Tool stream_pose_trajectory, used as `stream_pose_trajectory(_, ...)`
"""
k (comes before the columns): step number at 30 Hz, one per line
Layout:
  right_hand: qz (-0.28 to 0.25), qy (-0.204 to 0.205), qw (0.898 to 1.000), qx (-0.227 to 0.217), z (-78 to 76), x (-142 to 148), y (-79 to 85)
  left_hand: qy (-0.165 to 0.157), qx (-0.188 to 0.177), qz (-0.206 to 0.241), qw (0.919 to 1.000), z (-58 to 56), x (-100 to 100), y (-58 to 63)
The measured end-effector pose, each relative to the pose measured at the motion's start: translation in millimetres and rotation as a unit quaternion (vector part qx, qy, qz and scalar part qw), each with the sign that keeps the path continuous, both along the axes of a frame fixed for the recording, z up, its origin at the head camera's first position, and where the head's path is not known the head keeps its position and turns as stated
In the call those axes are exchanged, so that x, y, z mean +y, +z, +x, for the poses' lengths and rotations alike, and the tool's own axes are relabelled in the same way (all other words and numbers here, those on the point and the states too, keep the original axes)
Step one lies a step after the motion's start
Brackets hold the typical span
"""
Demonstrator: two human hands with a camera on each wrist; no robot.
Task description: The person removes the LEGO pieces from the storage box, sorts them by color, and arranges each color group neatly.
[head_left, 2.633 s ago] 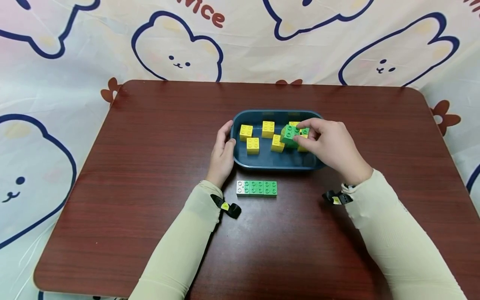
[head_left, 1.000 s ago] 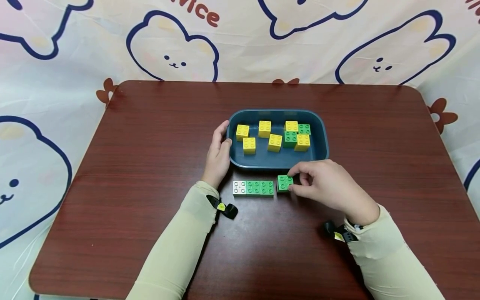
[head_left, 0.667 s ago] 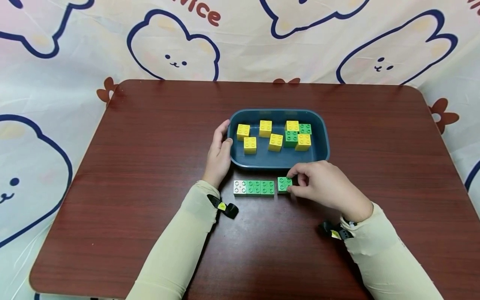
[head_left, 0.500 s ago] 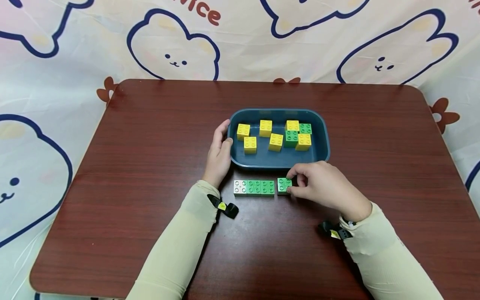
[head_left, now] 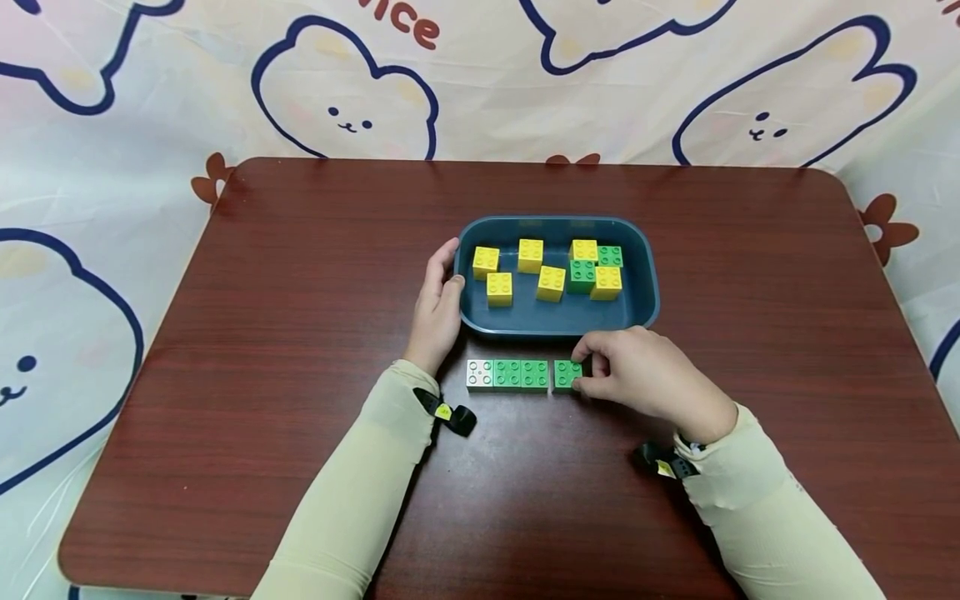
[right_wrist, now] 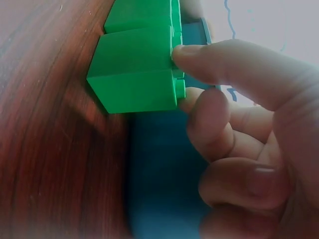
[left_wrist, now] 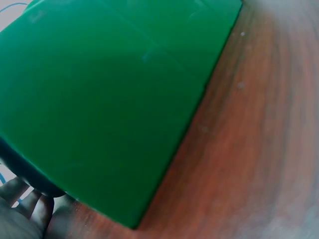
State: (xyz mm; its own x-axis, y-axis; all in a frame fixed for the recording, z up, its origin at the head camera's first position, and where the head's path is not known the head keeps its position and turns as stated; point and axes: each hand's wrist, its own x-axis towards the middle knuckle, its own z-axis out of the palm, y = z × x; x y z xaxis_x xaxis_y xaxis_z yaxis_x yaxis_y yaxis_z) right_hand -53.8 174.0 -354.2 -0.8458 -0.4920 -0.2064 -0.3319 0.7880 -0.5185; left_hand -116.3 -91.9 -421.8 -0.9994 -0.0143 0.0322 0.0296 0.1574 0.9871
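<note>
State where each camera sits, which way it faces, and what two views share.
Head: head-worn, facing forward and down at table, tray and blocks; shows left grip, right grip, sleeves.
Left wrist: on that wrist, facing the green block row closely; shows left grip's fingers.
Right wrist: on that wrist, facing the pinched green block; shows right grip.
Head and right wrist share that block and tray.

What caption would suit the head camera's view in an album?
Right hand pinching a green block beside a row of blocks, left hand touching the blue tray.
</note>
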Motion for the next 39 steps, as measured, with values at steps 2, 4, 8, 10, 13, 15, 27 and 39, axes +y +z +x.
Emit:
stream_pose_trajectory(2,0.000,0.001,1.000,0.004,0.4,-1,-0.6,0.001,0.001,0.002,1.0000,0.0,0,-0.2)
stream_pose_trajectory(4,0.000,0.003,1.000,0.007,0.8,-2,-0.8,0.002,0.001,0.002,1.0000,-0.1,0,-0.3)
stream_pose_trajectory(8,0.002,0.005,1.000,0.008,1.9,-4,-0.5,0.001,-0.003,0.001,1.0000,-0.5,0,-0.6)
stream_pose_trajectory(10,0.001,0.004,1.000,0.007,2.4,-4,-0.2,0.000,-0.004,0.001,1.0000,-0.8,0,-0.6)
stream_pose_trajectory(13,0.001,0.005,1.000,0.005,2.8,-5,0.0,0.000,-0.006,0.001,1.0000,-1.2,0,-1.2)
stream_pose_trajectory(15,0.001,0.005,1.000,0.005,3.0,-5,-0.2,0.000,-0.010,0.001,1.0000,-1.4,0,-1.6)
stream_pose_trajectory(27,0.000,0.006,1.000,0.014,2.8,-6,-1.0,0.000,-0.026,-0.002,0.9997,4.9,3,17.3)
stream_pose_trajectory(39,0.000,0.006,1.000,0.017,3.2,-6,-1.3,-0.002,-0.023,-0.004,0.9997,12.7,5,33.0)
